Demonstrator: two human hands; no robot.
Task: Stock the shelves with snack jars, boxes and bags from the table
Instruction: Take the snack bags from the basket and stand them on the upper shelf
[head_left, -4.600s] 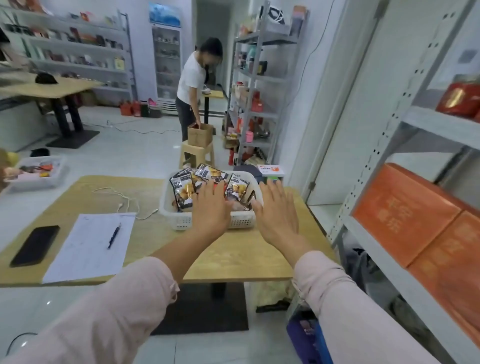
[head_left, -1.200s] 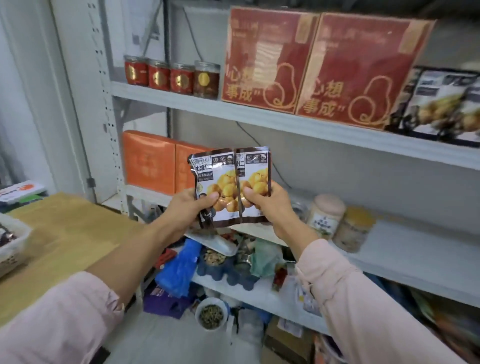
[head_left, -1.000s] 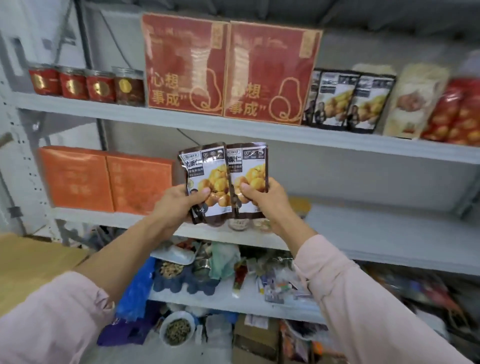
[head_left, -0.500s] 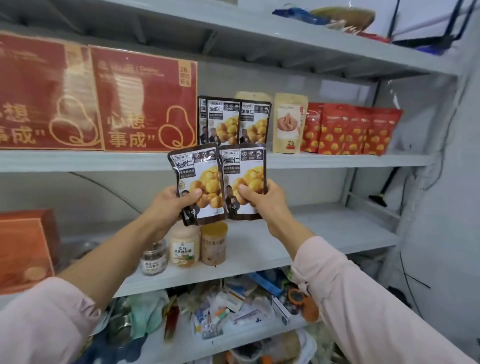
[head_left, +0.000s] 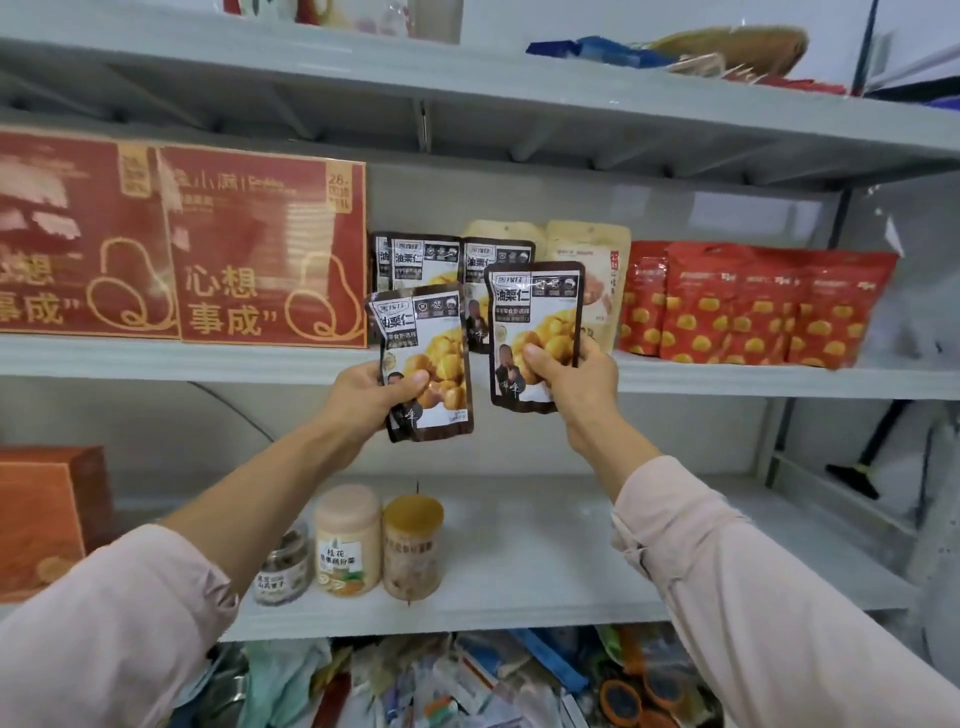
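I face a grey metal shelf unit (head_left: 218, 358). My left hand (head_left: 366, 397) grips a dark chestnut snack bag (head_left: 428, 353) by its lower left corner. My right hand (head_left: 576, 379) grips a second, matching bag (head_left: 537, 317) by its lower part and holds it higher, its top overlapping the shelf's front edge. Behind both bags, several bags of the same kind (head_left: 423, 260) stand upright on the shelf, partly hidden by the two I hold.
Two large red boxes (head_left: 270, 249) fill the shelf's left part; beige bags (head_left: 592, 265) and red bags (head_left: 753, 306) stand to the right. One shelf lower stand three jars (head_left: 348, 540) and an orange box (head_left: 47, 519). Below lies a heap of mixed packets (head_left: 441, 680).
Both hands went from the table basket to the shelf with one bag each. In the last half second the right bag rose up to the shelf edge and moved apart from the left one.
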